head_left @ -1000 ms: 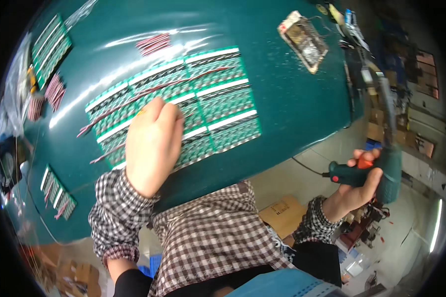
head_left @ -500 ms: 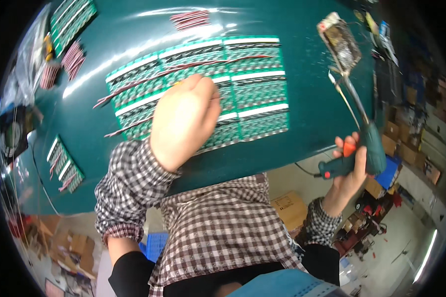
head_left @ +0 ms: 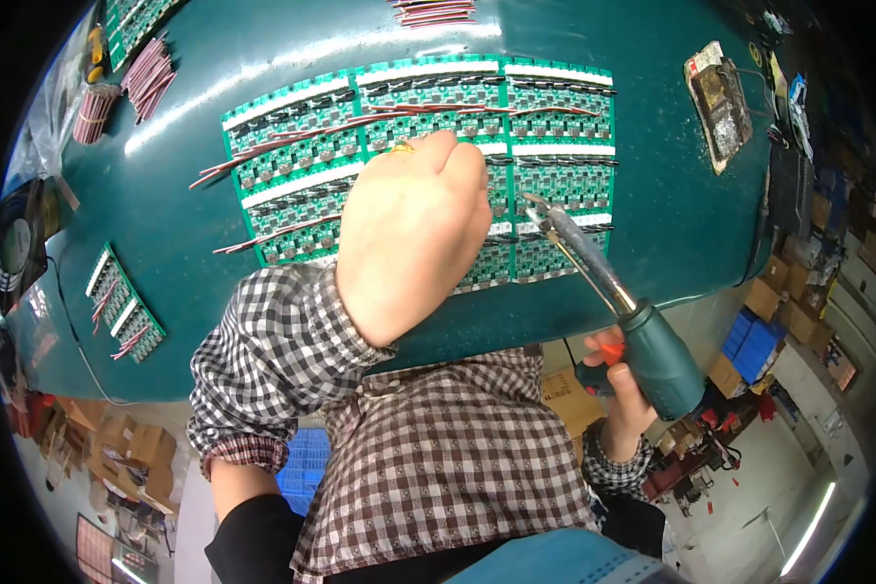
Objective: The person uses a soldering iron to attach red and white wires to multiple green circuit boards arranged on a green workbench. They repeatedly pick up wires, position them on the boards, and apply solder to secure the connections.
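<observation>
A panel of circuit boards (head_left: 414, 146) lies on the middle of the table (head_left: 652, 224), with wire leads sticking out past its left edge. The left hand (head_left: 409, 243) rests on the panel's near part. The soldering iron (head_left: 618, 316) comes in from the near right, held by the right hand (head_left: 618, 384), its tip just right of the left hand, over the panel's near right corner. A smaller board (head_left: 122, 307) lies well apart at the near left. A bundle of wires (head_left: 146, 73) lies at the far left, a sponge tray (head_left: 720, 102) at the far right.

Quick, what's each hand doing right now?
Left hand: closed in a fist on the green circuit boards; contents hidden.
Right hand: closed around the soldering iron.
</observation>
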Demonstrator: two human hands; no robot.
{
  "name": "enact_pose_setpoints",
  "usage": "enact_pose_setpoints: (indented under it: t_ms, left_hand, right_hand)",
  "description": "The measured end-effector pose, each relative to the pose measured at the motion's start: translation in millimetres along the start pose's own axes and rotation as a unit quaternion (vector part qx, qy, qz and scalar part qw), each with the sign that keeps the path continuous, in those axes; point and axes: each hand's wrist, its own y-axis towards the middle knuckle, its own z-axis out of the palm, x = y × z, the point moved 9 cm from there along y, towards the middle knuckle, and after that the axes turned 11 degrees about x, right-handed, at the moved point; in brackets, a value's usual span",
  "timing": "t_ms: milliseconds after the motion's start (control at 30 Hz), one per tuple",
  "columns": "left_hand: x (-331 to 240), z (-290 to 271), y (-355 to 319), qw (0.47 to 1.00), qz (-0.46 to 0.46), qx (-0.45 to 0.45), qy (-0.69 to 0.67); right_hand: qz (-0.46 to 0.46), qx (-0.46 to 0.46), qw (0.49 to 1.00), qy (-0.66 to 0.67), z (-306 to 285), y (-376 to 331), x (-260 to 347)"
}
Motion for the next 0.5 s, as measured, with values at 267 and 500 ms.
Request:
enact_pose_setpoints:
  t_ms: [267, 500]
  left_hand:
    - [3.1, 0.6, 0.8, 1.0, -0.021, 0.01, -0.006]
    - [3.2, 0.8, 0.8, 1.0, -0.023, 0.009, -0.009]
  right_hand:
    - [0.0, 0.027, 0.995, -0.091, 8.8, 2.3, -4.9]
    - [-0.022, -0.001, 0.97, -0.243, 6.8, -6.7, -4.7]
